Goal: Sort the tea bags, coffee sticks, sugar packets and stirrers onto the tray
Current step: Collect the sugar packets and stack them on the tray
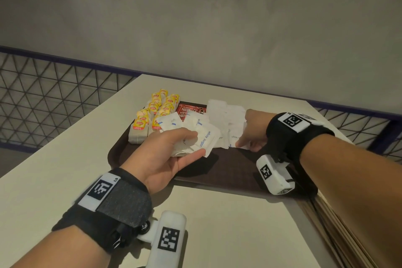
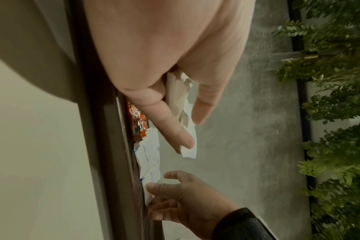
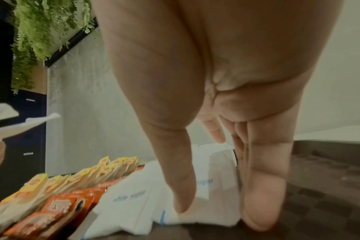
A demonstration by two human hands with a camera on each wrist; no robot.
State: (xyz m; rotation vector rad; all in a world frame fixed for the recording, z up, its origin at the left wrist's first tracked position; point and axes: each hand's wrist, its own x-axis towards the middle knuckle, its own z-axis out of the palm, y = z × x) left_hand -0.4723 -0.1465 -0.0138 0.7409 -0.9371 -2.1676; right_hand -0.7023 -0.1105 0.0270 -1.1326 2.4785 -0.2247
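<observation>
— What are we holding in the left hand (image 1: 161, 154)?

— We are pinching a crumpled fan of white paper sugar packets (image 1: 196, 137) between thumb and fingers, above the near edge of the dark brown tray (image 1: 121, 150); the grip is closing on that bunch, and the printed packet's long axis is running up and away from us.

— And the right hand (image 1: 253, 135)?

— Its fingers are lying nearly straight, the grip relaxed, fingertips pressing the flat sugar packets on the tray (image 3: 214, 191).

— What else is sitting on the tray?

— Yellow-tagged tea bags (image 1: 155, 111) are standing in rows at the far left, with glossy red coffee sachets (image 1: 190, 110) lying just beside them, partly under the white packets, and the tray is resting on the pale, smooth tabletop (image 1: 228, 224)
</observation>
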